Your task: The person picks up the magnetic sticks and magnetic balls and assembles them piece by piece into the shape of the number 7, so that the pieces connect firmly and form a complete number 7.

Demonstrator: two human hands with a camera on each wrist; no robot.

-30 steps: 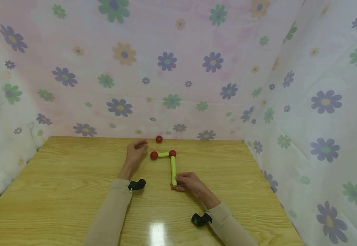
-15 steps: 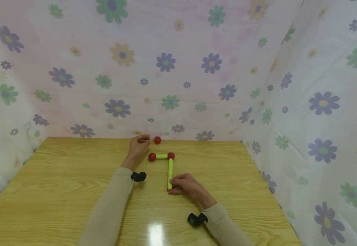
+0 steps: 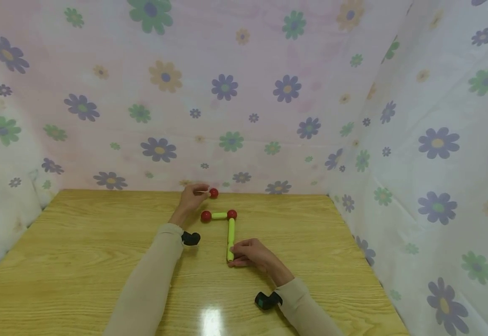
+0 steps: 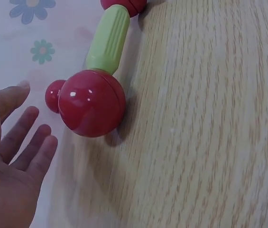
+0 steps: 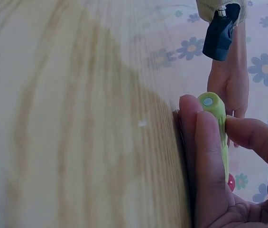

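My left hand (image 3: 190,201) reaches toward a loose red ball (image 3: 213,192) near the table's back edge. Its fingers look relaxed and apart, with nothing between them in the left wrist view. There the loose ball is partly hidden behind a nearer red ball (image 4: 92,103). That nearer ball joins a short yellow-green magnetic rod (image 3: 219,215), whose other end meets a corner red ball (image 3: 232,214). From the corner, a longer yellow-green rod (image 3: 231,229) runs toward me. My right hand (image 3: 255,255) pinches its near end; a round metal tip (image 5: 207,101) shows there.
The wooden table (image 3: 101,261) reaches back to a flower-patterned cloth (image 3: 193,93), with more such cloth at the sides. Dark wrist cameras (image 3: 191,238) sit at both cuffs.
My left hand has moved away from me and slightly right, up to the loose red ball. The right hand keeps its pinch on the long rod; the view has shifted slightly.
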